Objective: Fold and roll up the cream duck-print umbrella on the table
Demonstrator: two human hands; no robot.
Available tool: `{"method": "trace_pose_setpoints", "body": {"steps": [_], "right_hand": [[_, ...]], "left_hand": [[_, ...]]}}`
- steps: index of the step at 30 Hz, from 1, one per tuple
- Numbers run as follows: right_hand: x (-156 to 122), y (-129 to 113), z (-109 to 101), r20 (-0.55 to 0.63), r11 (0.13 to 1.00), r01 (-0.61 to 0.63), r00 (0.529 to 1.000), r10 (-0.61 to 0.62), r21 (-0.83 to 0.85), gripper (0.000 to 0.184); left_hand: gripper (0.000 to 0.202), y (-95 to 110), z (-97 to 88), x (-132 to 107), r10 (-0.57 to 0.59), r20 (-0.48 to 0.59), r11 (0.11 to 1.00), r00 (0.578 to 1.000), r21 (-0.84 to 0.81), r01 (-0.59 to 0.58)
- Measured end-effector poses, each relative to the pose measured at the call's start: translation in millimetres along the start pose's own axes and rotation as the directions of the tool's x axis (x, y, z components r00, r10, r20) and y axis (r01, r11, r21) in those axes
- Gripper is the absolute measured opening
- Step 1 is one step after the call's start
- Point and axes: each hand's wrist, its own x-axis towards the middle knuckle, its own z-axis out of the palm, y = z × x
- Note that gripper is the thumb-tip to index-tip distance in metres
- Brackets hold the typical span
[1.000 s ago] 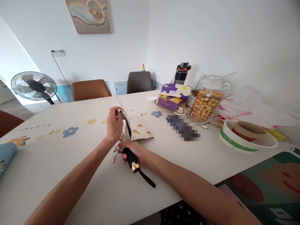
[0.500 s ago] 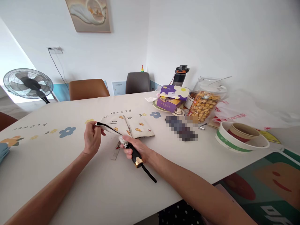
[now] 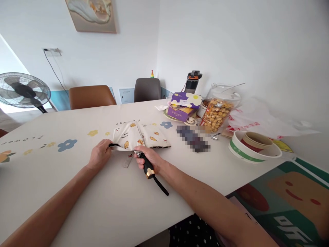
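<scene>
A folding umbrella (image 3: 154,135) with a cream canopy printed with small orange figures lies partly spread over the table, its tip side pointing away from me. My right hand (image 3: 150,160) is closed around the top of its black handle, which ends in a gold band and a black wrist strap (image 3: 161,186). On the left, my left hand (image 3: 100,153) pinches the dark-lined edge of the canopy and holds it out sideways. A pale closing strap (image 3: 126,161) hangs from the canopy onto the table between my hands.
On the white table (image 3: 102,206), purple boxes (image 3: 181,113), a dark bottle (image 3: 192,82), a snack jar (image 3: 216,113), a plastic bag (image 3: 257,118) and a white-green bowl (image 3: 240,152) stand right. A blurred dark object (image 3: 193,139) lies nearer. Chairs (image 3: 92,97) and a fan (image 3: 24,91) are beyond.
My left hand has moved down with the canopy edge, and the fold it holds is now spread flatter. My right hand keeps its grip on the handle. The view has shifted slightly right.
</scene>
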Motion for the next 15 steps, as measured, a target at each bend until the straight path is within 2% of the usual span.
{"method": "trace_pose_setpoints", "body": {"steps": [2,4,7,9,11,13,15], "right_hand": [[-0.1,0.6,-0.5,-0.015,1.000,0.010,1.000,-0.010,-0.014,0.020],[0.5,2.1,-1.7,-0.027,0.999,0.023,0.999,-0.024,-0.032,0.019],[1.2,6.0,-1.9,-0.034,0.995,0.066,0.997,-0.068,-0.078,0.019],[0.2,8.6,1.1,-0.037,0.987,0.085,0.995,-0.091,-0.140,0.020],[-2.4,10.4,7.1,-0.050,0.974,0.080,0.994,-0.093,-0.212,0.020],[-5.7,11.7,14.4,-0.064,0.961,0.069,0.994,-0.089,-0.269,0.018],[-8.2,12.9,20.3,-0.054,0.949,0.072,0.994,-0.093,-0.306,0.017]], "left_hand": [[0.019,-2.3,0.6,0.3,0.030,-0.014,0.997,0.999,0.065,-0.029],[0.022,-2.1,-0.5,0.9,-0.003,-0.064,0.998,0.998,0.055,0.006],[0.021,4.2,-4.3,2.9,-0.167,-0.167,0.985,0.972,-0.080,0.155],[0.019,14.9,-7.1,4.1,-0.283,-0.190,0.946,0.940,-0.214,0.242],[0.019,31.6,-8.6,4.0,-0.338,-0.164,0.898,0.927,-0.350,0.266],[0.025,51.9,-8.1,2.4,-0.324,-0.096,0.857,0.941,-0.452,0.249],[0.035,71.6,-5.2,-0.4,-0.274,0.004,0.841,0.962,-0.484,0.242]]}}
